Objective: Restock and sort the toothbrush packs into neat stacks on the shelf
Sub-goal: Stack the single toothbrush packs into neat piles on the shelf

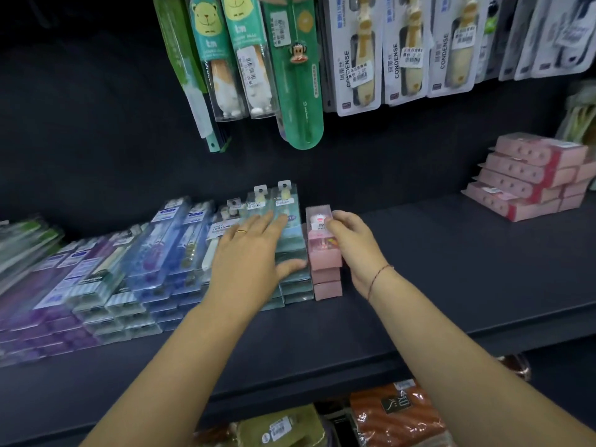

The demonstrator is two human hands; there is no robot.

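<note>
1. A dark shelf (451, 253) runs in front of a black back panel in a shop, and carded toothbrush packs (354, 59) hang above it.
2. Flat packs lie in rows along the shelf's left part: purple packs (48, 321), blue clear-plastic packs (167, 253), then a stack of pale teal clear-plastic packs (295, 285). Just beside that, on its right, stands a short pink stack (327, 287).
3. The left hand (254, 253) lies flat on the teal stack with its fingers straight and its grip apart. Its thumb rests at the stack's front edge, steadying it, as I judge.
4. The right hand (351, 240) has its grip clamped on a pink clear-topped toothbrush pack (319, 235), pinching its far end. The pack lies on top of the pink stack.
5. The step in hand looks like seating this pack. The next move calls for squaring it flush with the packs beneath and with the teal neighbour, then letting go without dragging it askew.
6. Each clear case appears to hold one brush, and the pink one shows a small white-and-pink figure inside. Well apart at the right sits a pile of pink cardboard boxes (532, 179), whose contents are hidden.
</note>
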